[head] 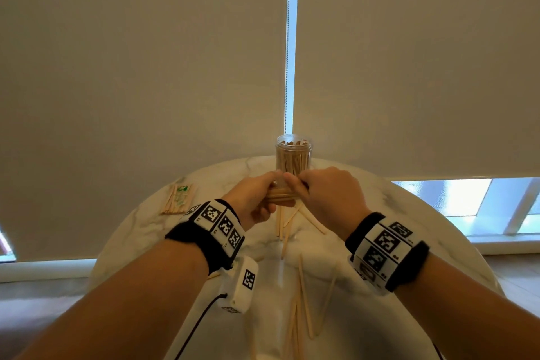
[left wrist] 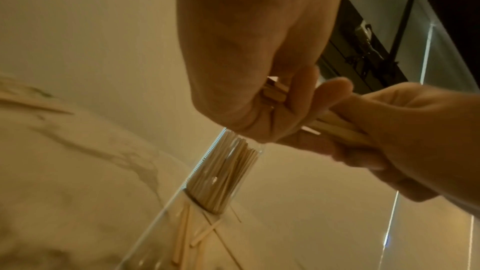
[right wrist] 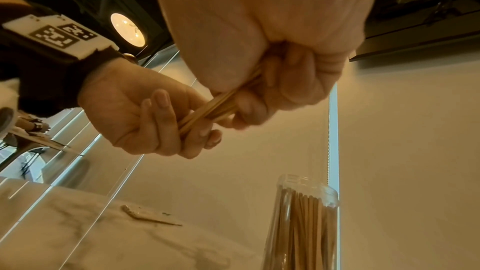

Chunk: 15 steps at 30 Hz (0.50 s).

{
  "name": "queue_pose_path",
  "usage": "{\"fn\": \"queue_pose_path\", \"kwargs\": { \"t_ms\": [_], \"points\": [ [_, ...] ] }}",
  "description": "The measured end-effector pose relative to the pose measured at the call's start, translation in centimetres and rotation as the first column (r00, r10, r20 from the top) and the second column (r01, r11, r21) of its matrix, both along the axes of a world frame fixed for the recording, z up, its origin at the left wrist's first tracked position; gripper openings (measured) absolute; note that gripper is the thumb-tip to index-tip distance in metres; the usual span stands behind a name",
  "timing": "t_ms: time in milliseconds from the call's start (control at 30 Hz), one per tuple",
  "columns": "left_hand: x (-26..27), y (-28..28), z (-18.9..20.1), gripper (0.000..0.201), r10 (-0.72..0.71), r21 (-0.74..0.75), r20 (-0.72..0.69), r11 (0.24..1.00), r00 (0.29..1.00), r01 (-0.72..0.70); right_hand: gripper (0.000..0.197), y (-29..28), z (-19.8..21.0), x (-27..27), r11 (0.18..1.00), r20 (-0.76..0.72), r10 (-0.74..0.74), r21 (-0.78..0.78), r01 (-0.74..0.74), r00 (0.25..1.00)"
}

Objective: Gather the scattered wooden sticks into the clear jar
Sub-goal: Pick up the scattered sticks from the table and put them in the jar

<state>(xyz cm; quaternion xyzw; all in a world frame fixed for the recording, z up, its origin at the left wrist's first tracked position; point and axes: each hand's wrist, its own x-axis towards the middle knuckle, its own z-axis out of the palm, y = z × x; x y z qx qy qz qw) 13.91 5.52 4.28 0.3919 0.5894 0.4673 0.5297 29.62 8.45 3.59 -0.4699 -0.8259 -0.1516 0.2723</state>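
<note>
A clear jar (head: pixel 293 155) (left wrist: pixel 223 173) (right wrist: pixel 303 223), nearly full of upright wooden sticks, stands at the far edge of the round marble table (head: pixel 140 231). Just in front of it, above the table, both hands hold one horizontal bundle of sticks (head: pixel 282 195) (left wrist: pixel 335 125) (right wrist: pixel 207 110). My left hand (head: pixel 254 199) (right wrist: pixel 145 118) grips the bundle's left end with curled fingers. My right hand (head: pixel 327 196) (left wrist: pixel 405 130) grips its right end. Several loose sticks (head: pixel 304 298) (left wrist: pixel 197 233) lie scattered on the table below and nearer to me.
A small pack of sticks with a green label (head: pixel 178 199) (right wrist: pixel 145 215) lies at the table's far left. Roller blinds (head: pixel 146 67) hang right behind the jar, with a bead chain (head: pixel 287 38). A cable (head: pixel 201 318) runs from my left wrist device.
</note>
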Motion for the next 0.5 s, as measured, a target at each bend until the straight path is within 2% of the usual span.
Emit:
{"fn": "queue_pose_path", "kwargs": {
  "t_ms": [67, 167, 267, 333, 433, 500],
  "points": [
    [0.3, 0.4, -0.2, 0.039, -0.047, -0.011, 0.022, 0.999, 0.999, 0.047, 0.059, 0.5, 0.0, -0.1, 1.0, 0.011, -0.02, -0.019, 0.02, 1.0],
    [0.5, 1.5, -1.0, 0.039, -0.035, 0.072, -0.024, 0.997, 0.999, 0.037, 0.069, 1.2, 0.1, 0.0, 0.997, 0.052, -0.072, -0.032, 0.074, 0.996],
    [0.6, 2.5, -1.4, 0.036, -0.023, 0.155, 0.017, 0.988, 1.0, 0.02, 0.077, 1.9, 0.1, 0.1, 0.994, 0.126, -0.108, 0.034, 0.105, 0.986],
    [0.8, 3.4, -1.0, 0.038, -0.024, 0.184, 0.076, 0.983, 0.997, 0.01, 0.075, 3.1, 0.8, 0.1, 0.994, 0.116, -0.111, 0.018, 0.109, 0.987],
    [0.3, 5.8, 0.2, 0.04, 0.073, 0.161, 0.193, 0.981, 0.978, -0.105, 0.067, 6.1, 3.8, 0.5, 0.988, 0.055, -0.153, 0.036, 0.152, 0.987],
    [-0.7, 7.9, 0.7, 0.025, 0.168, 0.147, 0.15, 0.971, 0.974, -0.19, 0.063, 8.7, 6.5, 1.0, 0.978, 0.042, -0.198, 0.082, 0.194, 0.979]
  ]
}}
